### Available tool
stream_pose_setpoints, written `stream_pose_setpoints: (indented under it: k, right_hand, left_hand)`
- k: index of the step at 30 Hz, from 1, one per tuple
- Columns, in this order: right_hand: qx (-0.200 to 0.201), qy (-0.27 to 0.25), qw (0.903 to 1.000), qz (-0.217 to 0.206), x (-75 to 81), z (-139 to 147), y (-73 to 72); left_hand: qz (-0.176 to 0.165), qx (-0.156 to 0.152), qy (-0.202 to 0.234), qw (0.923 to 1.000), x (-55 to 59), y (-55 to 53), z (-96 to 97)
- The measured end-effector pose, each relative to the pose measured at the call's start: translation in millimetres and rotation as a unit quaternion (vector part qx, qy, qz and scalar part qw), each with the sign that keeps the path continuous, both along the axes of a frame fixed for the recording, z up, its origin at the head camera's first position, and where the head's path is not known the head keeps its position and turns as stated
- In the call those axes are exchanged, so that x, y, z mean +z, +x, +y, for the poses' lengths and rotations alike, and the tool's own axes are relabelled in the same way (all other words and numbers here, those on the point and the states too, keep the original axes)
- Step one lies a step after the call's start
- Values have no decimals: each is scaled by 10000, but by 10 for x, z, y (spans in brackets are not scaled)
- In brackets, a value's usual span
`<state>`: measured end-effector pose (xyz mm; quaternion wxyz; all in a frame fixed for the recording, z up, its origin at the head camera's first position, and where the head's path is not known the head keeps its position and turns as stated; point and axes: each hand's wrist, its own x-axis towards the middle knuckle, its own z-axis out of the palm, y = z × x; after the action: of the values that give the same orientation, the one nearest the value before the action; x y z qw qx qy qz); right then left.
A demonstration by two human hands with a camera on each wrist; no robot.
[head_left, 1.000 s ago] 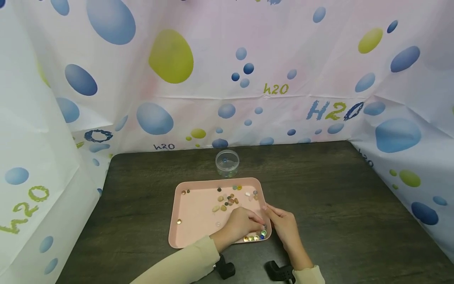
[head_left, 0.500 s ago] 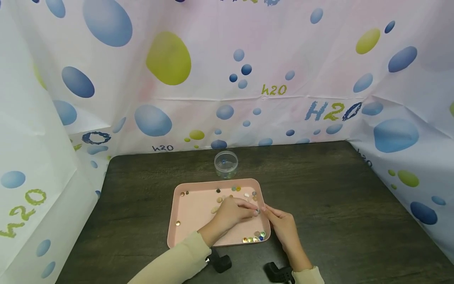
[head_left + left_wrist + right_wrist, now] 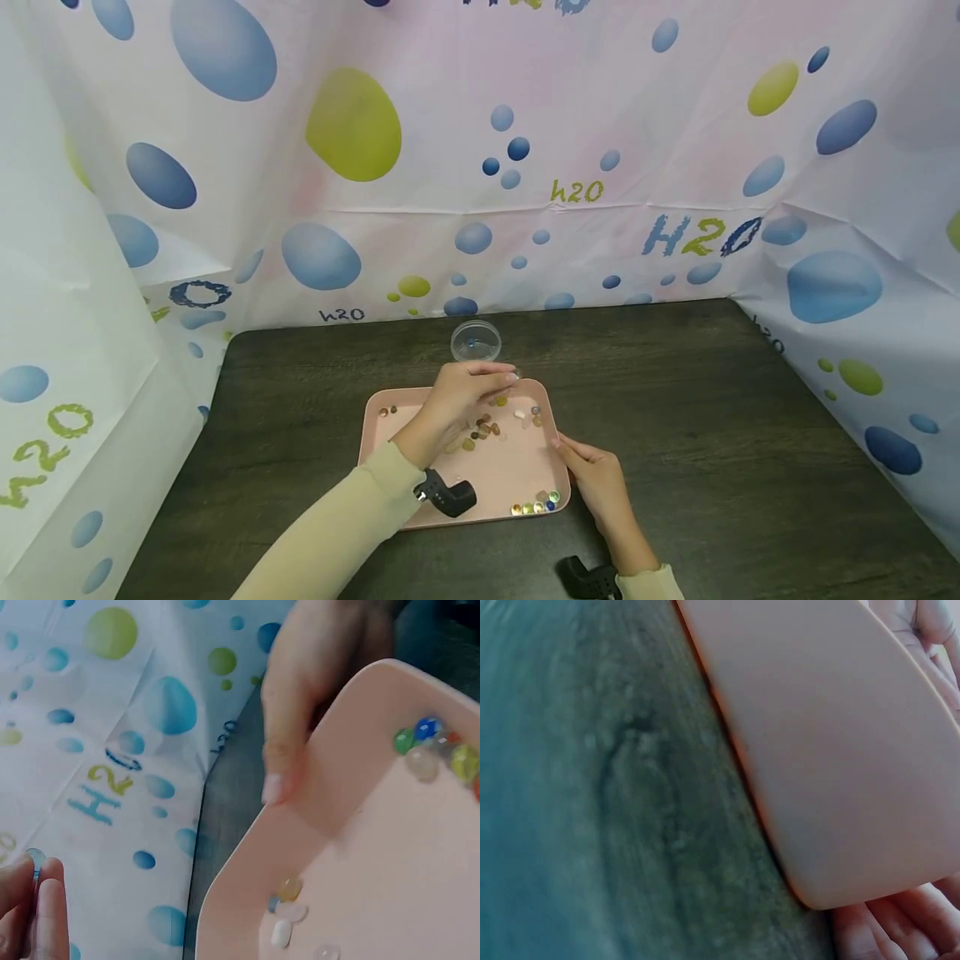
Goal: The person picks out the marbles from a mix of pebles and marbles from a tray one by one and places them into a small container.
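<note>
My left hand is over the far edge of the pink tray, just in front of the clear round jar. Between its thumb and fingertips it pinches a clear, pale bluish glass marble. My right hand grips the tray's right side, thumb on the rim and fingers beneath. Shiny glass marbles sit in the tray's near right corner. Brownish pebbles lie loose around the middle, partly hidden by my left hand and forearm. Something small and blue shows in the jar.
The tray stands on a dark wood-grain table. A white sheet with blue and green spots hangs at the back and both sides. A white stone and a few others lie near the tray's far right corner.
My left hand has picked up the glass marble from the near right part of the tray and carried it up and away to the far edge. The right hand keeps its grip.
</note>
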<state>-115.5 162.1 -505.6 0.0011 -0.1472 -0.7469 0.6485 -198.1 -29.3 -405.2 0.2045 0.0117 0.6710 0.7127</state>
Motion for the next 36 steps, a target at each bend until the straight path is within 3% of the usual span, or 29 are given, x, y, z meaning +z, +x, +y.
stream_pose_setpoints:
  k: [3, 12, 20, 27, 36]
  right_hand:
    - [11, -103, 9999, -28, -5, 0, 4]
    - [42, -142, 9999, -39, 6, -12, 22]
    - [-74, 44, 10000, 14, -5, -8, 18]
    - [2, -107, 9999, 15, -6, -6, 14]
    - [-23, -138, 9999, -5, 4, 0, -3]
  left_hand:
    - [-49, 164, 243, 9996, -1, -80, -30]
    - [277, 480, 576, 9968, 7, -308, -77]
    - [208, 1106, 751, 9908, 87, -509, -116]
    - [228, 1445, 705, 9867, 5, -651, -211]
    - [488, 1669, 447, 9837, -114, -716, -263]
